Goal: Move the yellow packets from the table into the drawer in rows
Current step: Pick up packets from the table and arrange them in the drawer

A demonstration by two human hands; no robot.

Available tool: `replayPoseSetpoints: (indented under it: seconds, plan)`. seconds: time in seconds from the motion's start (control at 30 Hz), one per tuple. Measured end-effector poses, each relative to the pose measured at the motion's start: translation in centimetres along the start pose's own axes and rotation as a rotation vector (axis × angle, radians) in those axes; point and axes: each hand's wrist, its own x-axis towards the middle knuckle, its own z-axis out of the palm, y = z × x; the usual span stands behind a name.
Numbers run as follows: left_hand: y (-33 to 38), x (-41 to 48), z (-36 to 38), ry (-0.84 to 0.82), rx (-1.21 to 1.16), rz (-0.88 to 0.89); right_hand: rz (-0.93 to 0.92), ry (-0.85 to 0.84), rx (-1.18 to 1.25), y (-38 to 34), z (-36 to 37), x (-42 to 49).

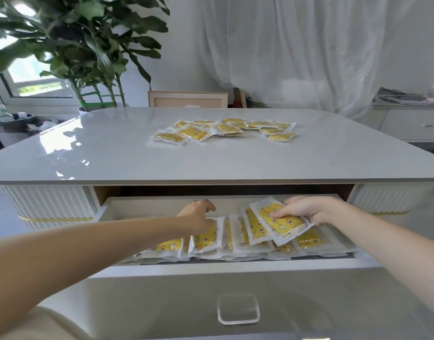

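step: add to row | R hand point(309, 212) fingers pinch packet point(277, 223), tilted over drawer point(142, 207) centre-right | L hand point(198, 215) fingers curled on row point(238, 235) edge, grip can't tell | tip: lay flat, overlap evenly w/ neighbours | pile point(225, 128) left on worktop point(112, 148), upper centre

Leafy potted plant point(83, 45) far beyond the grip, up-left; window point(31, 77) behind it; wooden frame point(187, 99) straight beyond; sheer curtain point(309, 45) beyond-right; low cabinet point(407, 126) far right, 1 drawer showing, papers point(402, 98) stacked on top; lined bin point(12, 128) far left.
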Motion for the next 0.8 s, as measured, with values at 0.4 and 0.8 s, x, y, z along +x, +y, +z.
replayPoseSetpoints:
  seconds: [0.4, 0.8]
  plan:
    - [6.8, 0.5, 2.8, -0.098, 0.238, 0.35, -0.024, 0.139, 0.051, 3.7, -1.7, -0.7]
    - [9.4, 1.1, 5.0, -0.264, 0.59, 0.442, -0.065, 0.534, -0.413, 3.8, -2.2, 0.0]
